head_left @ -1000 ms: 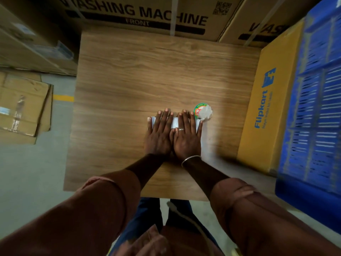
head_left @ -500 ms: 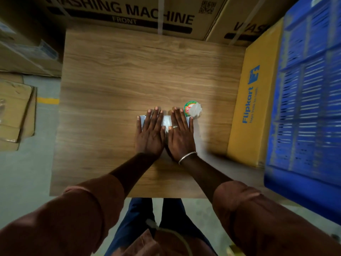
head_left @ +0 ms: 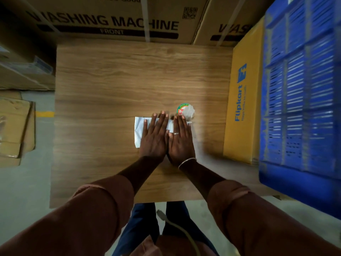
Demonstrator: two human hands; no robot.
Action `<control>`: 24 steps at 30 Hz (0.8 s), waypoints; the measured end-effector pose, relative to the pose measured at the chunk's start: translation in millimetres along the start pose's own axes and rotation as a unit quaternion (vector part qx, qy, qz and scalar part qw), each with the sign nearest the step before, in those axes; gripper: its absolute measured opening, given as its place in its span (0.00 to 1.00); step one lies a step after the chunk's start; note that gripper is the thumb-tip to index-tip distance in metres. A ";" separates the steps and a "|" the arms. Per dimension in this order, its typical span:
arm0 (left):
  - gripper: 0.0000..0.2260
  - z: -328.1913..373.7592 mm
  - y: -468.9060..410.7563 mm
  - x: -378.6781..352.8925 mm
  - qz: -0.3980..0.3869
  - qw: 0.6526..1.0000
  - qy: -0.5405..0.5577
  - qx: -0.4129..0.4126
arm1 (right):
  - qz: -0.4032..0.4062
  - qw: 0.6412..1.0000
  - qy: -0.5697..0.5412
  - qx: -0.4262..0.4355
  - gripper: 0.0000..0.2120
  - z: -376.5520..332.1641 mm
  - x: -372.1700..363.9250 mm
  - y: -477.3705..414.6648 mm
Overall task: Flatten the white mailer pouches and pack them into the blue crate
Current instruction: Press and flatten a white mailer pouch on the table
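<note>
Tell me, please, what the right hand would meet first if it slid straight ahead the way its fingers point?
Probably the small round labelled item under crumpled clear wrap: it sits just beyond the right hand, whose fingers end close to it. The hand is flat on the white mailer pouch. Whether they touch is unclear.

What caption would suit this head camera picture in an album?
Both hands, left hand and right hand, press a white mailer pouch flat on the wooden table, blue crate waiting alongside.

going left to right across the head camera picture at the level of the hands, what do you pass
flattened cardboard → white mailer pouch → left hand → right hand → yellow Flipkart box → blue crate
</note>
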State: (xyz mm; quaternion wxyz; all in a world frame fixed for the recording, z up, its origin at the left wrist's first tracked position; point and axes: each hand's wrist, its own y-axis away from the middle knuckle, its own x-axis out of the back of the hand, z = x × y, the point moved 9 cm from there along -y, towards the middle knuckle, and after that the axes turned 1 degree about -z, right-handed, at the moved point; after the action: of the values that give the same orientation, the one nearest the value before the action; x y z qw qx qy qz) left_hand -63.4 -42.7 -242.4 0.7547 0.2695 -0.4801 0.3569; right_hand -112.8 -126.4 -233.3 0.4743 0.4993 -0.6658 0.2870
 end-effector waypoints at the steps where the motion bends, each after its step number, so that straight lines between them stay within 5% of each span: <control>1: 0.24 -0.4 -0.3 -0.8 0.001 1.000 0.002 0.001 | 0.000 1.000 -0.001 -0.001 0.28 0.9 -0.3 -0.4; 17: 0.26 -8.1 1.1 17.2 -0.063 0.994 0.088 -0.014 | -0.035 0.998 -0.049 0.010 0.32 1.6 9.2 -2.1; 24: 0.27 -6.0 -2.9 54.1 -0.105 0.988 -0.100 -0.054 | -0.094 0.989 0.109 0.029 0.22 -15.2 40.1 -16.3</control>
State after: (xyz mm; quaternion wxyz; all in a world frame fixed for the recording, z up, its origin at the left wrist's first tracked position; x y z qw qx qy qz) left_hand -42.6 -24.8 -195.4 0.7494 0.3118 -0.5409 0.2204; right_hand -94.4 -134.6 -192.2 0.5547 0.5387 -0.5514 0.3132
